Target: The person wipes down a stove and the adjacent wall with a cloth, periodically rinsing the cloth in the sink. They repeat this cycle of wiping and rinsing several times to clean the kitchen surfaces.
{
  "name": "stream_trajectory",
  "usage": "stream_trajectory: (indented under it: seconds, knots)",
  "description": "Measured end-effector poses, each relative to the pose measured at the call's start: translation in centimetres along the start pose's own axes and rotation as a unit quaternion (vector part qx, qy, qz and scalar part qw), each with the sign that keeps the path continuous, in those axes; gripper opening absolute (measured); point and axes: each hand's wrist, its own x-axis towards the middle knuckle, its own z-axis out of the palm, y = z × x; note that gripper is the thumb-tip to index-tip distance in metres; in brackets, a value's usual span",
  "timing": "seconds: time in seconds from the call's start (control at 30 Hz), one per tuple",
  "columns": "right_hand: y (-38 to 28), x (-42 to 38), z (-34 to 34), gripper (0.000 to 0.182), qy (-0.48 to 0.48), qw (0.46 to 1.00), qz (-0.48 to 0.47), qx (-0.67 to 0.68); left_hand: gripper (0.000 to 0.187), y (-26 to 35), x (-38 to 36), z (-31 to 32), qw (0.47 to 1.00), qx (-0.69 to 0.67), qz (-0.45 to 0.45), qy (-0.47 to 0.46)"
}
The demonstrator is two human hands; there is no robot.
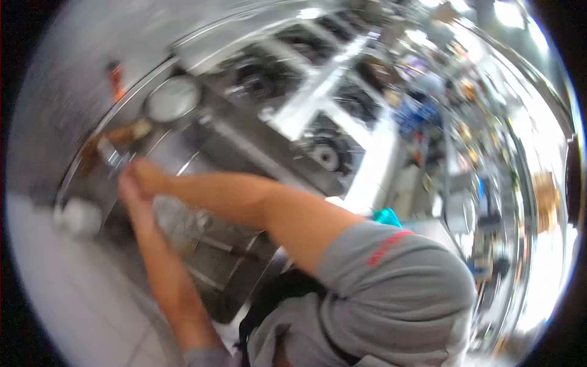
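One white container [79, 217] is standing on the left, its contents blurred. Next, a silvery object [110, 153] is lying at the left end of the counter [220, 144], just beyond the left hand [132, 192] and right hand [145, 175]. Both hands are lying close together; whether their fingers are grasping it or are released, I cannot tell. A pale round vessel [174, 99] is resting beyond them, its inside unclear. Farther right, the grey sleeve [422, 287] is showing red lettering [388, 246], too smeared for reading.
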Motion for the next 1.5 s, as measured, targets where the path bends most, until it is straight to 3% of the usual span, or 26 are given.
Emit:
stream_trajectory:
  seconds: [0.03, 0.07, 0.17, 0.23, 0.43, 0.53, 0.73, 0.83, 0.87, 0.9, 0.97, 1.0, 1.03, 1.07, 1.13, 1.2, 1.3, 1.4, 1.43, 1.5]
  knots:
    - [-1.5, -0.3, 0.2, 0.017, 0.016, 0.998, 0.019, 0.056, 0.031, -0.4, -1.6, 5.9, 0.987, 0.049, 0.044, 0.144]
    - [-2.0, -0.5, -0.1, 0.018, 0.021, 0.995, 0.024, 0.097, 0.034, -1.7, -2.7, 7.8, 0.975, 0.075, 0.079, 0.196]
    - [-3.8, -1.7, 0.0, 0.022, 0.028, 0.980, 0.016, 0.195, 0.042, -3.3, -2.9, 7.6, 0.964, 0.157, 0.117, 0.178]
    - [-4.1, -1.9, -0.5, 0.025, 0.032, 0.975, 0.011, 0.221, 0.048, -1.7, -1.7, 3.7, 0.974, 0.058, 0.110, 0.191]
    - [-3.7, -3.0, 0.9, 0.034, -0.013, 0.980, 0.002, 0.200, 0.044, -3.4, -1.7, 12.3, 0.946, 0.133, 0.166, 0.247]
    - [-3.2, -3.5, 1.3, 0.039, -0.038, 0.983, 0.003, 0.181, 0.049, -2.1, -0.9, 8.1, 0.958, 0.098, 0.144, 0.227]
    - [-5.3, -2.9, 0.6, 0.049, 0.011, 0.963, -0.004, 0.268, 0.065, -3.7, -3.7, 12.7, 0.961, 0.087, 0.160, 0.209]
    - [-5.8, -3.7, -0.9, 0.054, 0.047, 0.925, -0.014, 0.377, 0.064, -1.8, -2.8, 8.5, 0.947, 0.091, 0.151, 0.267]
    - [-5.7, -4.7, -1.2, 0.056, 0.055, 0.907, -0.019, 0.417, 0.060, -0.7, -2.4, 4.5, 0.950, 0.117, 0.141, 0.253]
    - [-5.0, -6.2, -1.2, 0.058, 0.046, 0.896, -0.029, 0.441, 0.060, 0.2, -1.0, 0.0, 0.949, 0.120, 0.150, 0.251]
    - [-1.4, -10.7, -0.7, 0.061, -0.035, 0.917, -0.037, 0.396, 0.053, 2.0, 1.9, -6.8, 0.934, 0.160, 0.073, 0.310]
    - [1.8, -12.9, -0.7, 0.068, -0.207, 0.939, -0.013, 0.275, 0.043, 2.6, 1.7, -5.8, 0.918, 0.203, 0.078, 0.331]
    - [3.8, -16.3, -2.5, 0.060, -0.252, 0.957, -0.025, 0.144, 0.043, 3.3, 1.7, -3.9, 0.918, 0.205, 0.084, 0.329]
    - [5.8, -18.9, -2.1, 0.049, -0.267, 0.961, -0.073, 0.011, 0.038, 4.2, 1.4, -1.1, 0.893, 0.217, 0.043, 0.393]
    - [8.3, -23.6, -3.0, 0.036, -0.380, 0.925, -0.002, 0.000, 0.033, 5.5, 1.9, 0.3, 0.864, 0.235, 0.004, 0.446]
    - [10.0, -28.4, -5.5, 0.035, -0.366, 0.928, -0.074, 0.016, 0.041, 6.6, 3.2, -2.5, 0.918, 0.225, 0.033, 0.324]
    - [11.8, -34.9, -8.7, 0.033, -0.321, 0.942, -0.028, 0.092, 0.028, 7.3, 2.9, -0.5, 0.911, 0.172, 0.055, 0.370]
    - [11.6, -42.3, -14.5, 0.033, -0.224, 0.955, 0.078, 0.179, 0.032, 6.3, 2.6, 1.5, 0.901, 0.185, 0.097, 0.381]
    - [13.7, -44.8, -14.2, 0.037, -0.205, 0.963, 0.069, 0.161, 0.032, 5.2, 2.9, 1.2, 0.903, 0.187, 0.100, 0.375]
    - [14.1, -49.6, -16.9, 0.038, -0.138, 0.954, 0.192, 0.183, 0.041, 1.2, 3.1, -0.3, 0.751, 0.559, 0.184, 0.299]
